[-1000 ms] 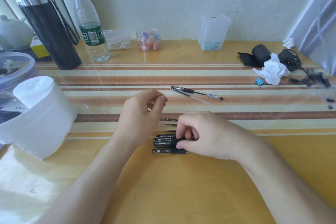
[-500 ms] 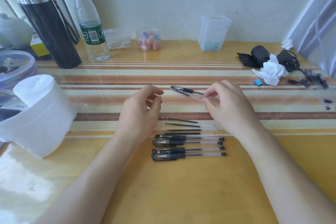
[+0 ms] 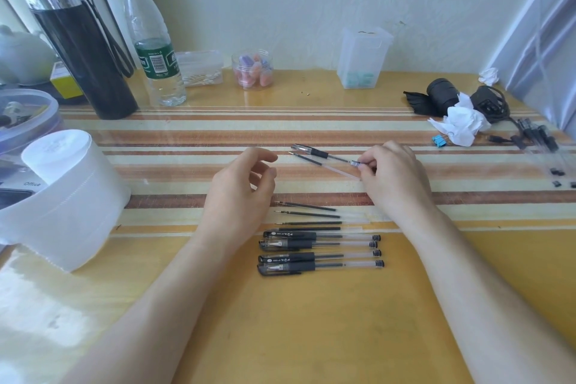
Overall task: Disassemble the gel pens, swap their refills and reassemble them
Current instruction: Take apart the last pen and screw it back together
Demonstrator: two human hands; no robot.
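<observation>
We see the right hand (image 3: pixel 396 178) over the striped middle of the table (image 3: pixel 311 321), its fingertips (image 3: pixel 369 165) pinched on the right end of a pen (image 3: pixel 324 154). The pen lies slanted, with its tip pointing far and left. Just near of it lies a refill (image 3: pixel 314 162) at almost the same slant. Its clear tail runs under the right hand, and we cannot tell whether the hand touches it.

The left hand (image 3: pixel 240 190) hangs to the left of both and apart from them. Its fingers are loosely curled and hold nothing, with the thumb and forefinger a little apart.

Nearer to us, between the two wrists, we count four loose refills (image 3: pixel 311 215) lying side by side, tips to the left. Just near of them four capped pens (image 3: pixel 321 254) lie in a tight row, caps to the left.

Along the far edge we find a black flask (image 3: pixel 81 50) and a water bottle (image 3: pixel 152 50) at the left, then a small jar (image 3: pixel 253 70) and a clear box (image 3: pixel 363 58). At the far right a crumpled tissue (image 3: pixel 461 125) sits beside a blue clip (image 3: pixel 440 141). A white roll (image 3: pixel 68 193) stands at the left.
</observation>
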